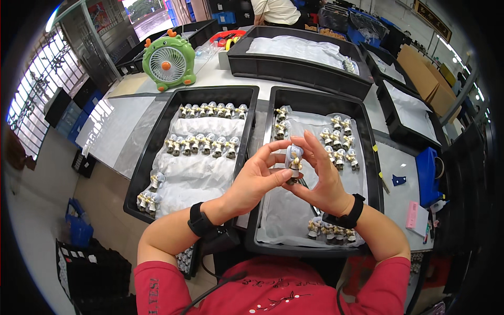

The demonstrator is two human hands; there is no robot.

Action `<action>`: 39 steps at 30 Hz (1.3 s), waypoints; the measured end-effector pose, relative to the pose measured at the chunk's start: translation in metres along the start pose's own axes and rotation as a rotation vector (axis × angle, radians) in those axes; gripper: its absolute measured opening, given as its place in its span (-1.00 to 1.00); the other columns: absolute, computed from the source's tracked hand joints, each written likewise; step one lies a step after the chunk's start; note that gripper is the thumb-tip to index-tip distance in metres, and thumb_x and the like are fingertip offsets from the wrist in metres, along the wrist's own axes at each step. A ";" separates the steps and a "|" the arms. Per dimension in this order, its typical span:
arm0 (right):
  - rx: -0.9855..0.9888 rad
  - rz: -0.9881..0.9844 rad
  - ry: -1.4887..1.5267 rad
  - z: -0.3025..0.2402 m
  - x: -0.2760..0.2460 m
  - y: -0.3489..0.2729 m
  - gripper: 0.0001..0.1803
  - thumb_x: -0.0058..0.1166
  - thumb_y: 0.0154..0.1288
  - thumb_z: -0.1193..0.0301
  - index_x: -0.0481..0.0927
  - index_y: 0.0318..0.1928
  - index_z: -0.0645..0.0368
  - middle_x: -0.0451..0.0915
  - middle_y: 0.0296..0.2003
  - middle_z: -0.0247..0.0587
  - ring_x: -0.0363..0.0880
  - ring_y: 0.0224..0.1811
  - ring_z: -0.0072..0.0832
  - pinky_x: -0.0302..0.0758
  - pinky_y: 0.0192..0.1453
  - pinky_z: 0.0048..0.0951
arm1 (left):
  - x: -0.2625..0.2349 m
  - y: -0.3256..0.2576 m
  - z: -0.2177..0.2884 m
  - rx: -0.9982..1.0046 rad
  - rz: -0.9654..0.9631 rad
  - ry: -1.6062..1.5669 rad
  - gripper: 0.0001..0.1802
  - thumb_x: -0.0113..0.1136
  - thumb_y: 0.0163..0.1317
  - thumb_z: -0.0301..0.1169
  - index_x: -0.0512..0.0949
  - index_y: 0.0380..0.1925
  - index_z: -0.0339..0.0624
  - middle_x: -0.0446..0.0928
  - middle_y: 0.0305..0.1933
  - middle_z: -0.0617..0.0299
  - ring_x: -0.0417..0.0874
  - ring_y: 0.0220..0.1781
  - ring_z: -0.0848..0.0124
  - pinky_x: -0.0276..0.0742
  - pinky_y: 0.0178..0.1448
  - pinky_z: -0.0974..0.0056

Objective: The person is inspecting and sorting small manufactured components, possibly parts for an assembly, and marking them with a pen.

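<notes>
A small figurine (294, 163) with a pale blue-white top and gold-brown body is held upright between both hands, over the right black tray (370, 152). My left hand (255, 178) pinches it from the left with thumb and fingertips. My right hand (321, 173) grips it from the right, fingers raised behind it. Similar figurines (338, 144) stand in rows on white wrap in this tray, and more (331, 231) stand at its near edge. The left black tray (157, 131) holds several rows of the same figurines (202, 144).
A green desk fan (169, 62) stands at the back left. More black trays (294, 65) with white wrap sit behind and to the right. A blue box (428, 176) and pink card (412, 215) lie at the right. Another person's torso (275, 10) is at the far end.
</notes>
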State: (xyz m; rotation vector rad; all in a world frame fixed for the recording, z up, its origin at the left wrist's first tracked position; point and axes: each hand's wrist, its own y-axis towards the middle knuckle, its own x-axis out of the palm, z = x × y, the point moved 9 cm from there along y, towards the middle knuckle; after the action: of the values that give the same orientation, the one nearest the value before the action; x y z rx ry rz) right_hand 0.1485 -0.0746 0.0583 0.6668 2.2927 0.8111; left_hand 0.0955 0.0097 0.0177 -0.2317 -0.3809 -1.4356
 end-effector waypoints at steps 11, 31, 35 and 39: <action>0.093 -0.023 0.004 0.008 0.003 0.000 0.07 0.39 -0.11 0.51 -0.03 0.37 0.11 0.38 0.15 -0.01 0.42 0.17 -0.23 0.43 0.18 -0.25 | -0.002 -0.002 -0.002 -0.034 0.014 -0.049 -0.41 0.09 0.25 -0.50 0.12 0.24 -0.17 0.39 0.07 0.06 0.55 0.05 0.25 0.53 0.04 0.22; 0.096 -0.046 -0.025 0.010 0.004 -0.006 0.04 0.39 -0.14 0.53 0.03 0.36 0.14 0.27 0.25 -0.05 0.39 0.21 -0.18 0.39 0.22 -0.32 | -0.004 -0.003 -0.006 -0.048 0.044 -0.141 -0.48 -0.02 0.30 -0.40 0.15 0.24 -0.19 0.41 0.07 0.09 0.57 0.03 0.19 0.52 0.08 0.19; 0.113 -0.028 0.041 0.007 0.002 -0.004 0.05 0.39 -0.15 0.54 0.04 0.36 0.12 0.34 0.20 -0.01 0.39 0.22 -0.20 0.40 0.21 -0.33 | -0.012 -0.003 -0.018 -0.108 0.080 -0.183 -0.55 -0.08 0.34 -0.40 0.19 0.21 -0.19 0.44 0.05 0.10 0.58 0.01 0.21 0.52 0.07 0.20; -0.007 -0.083 -0.038 -0.006 0.008 -0.002 0.03 0.37 -0.13 0.55 0.03 0.36 0.12 0.36 0.19 -0.01 0.40 0.21 -0.20 0.42 0.19 -0.34 | -0.016 -0.002 -0.022 -0.093 0.111 -0.098 -0.59 -0.05 0.35 -0.36 0.25 0.17 -0.19 0.45 0.02 0.18 0.56 0.00 0.31 0.53 0.04 0.24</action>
State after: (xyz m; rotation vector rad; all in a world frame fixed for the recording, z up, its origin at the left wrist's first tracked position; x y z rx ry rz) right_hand 0.1382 -0.0731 0.0583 0.5750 2.2663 0.7611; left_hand 0.0943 0.0155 -0.0093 -0.3937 -0.3757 -1.3375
